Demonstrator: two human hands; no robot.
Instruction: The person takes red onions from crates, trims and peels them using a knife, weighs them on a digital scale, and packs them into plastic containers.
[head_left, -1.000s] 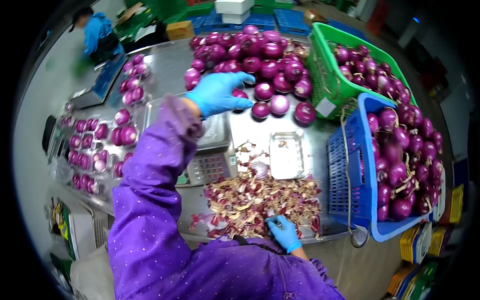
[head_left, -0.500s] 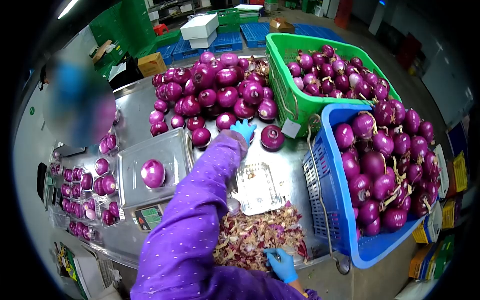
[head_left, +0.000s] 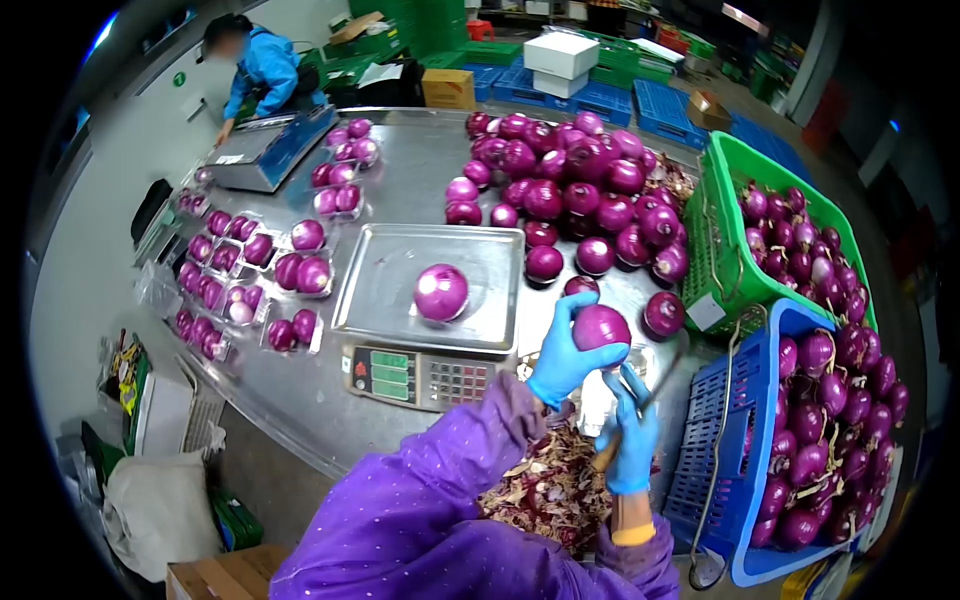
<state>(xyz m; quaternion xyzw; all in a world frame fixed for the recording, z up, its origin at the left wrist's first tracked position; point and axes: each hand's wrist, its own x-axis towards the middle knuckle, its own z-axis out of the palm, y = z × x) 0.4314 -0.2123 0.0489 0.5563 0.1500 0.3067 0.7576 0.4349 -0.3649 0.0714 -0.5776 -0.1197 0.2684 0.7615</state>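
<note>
My left hand (head_left: 562,362), in a blue glove, grips a purple onion (head_left: 600,328) in front of me, above the steel table. My right hand (head_left: 632,440), also gloved, is just below the onion and closed around a knife (head_left: 668,374) with a tan handle; its blade is blurred and points up to the right. Whether the right fingertips touch the onion, I cannot tell. Under the hands are a clear plastic tray (head_left: 597,400), partly covered, and a heap of onion skins (head_left: 545,490). One onion (head_left: 440,292) sits in a clear tray on the scale (head_left: 365,300).
A pile of onions (head_left: 585,160) lies at the back of the table. A green crate (head_left: 715,250) and a blue crate (head_left: 705,440) of onions stand at right. Packed onion trays (head_left: 305,272) spread out at left. A person in blue (head_left: 270,70) is by another scale (head_left: 270,150).
My left hand has come back from the pile's edge with an onion. My right hand has risen from the skins to meet it. The view has turned left.
</note>
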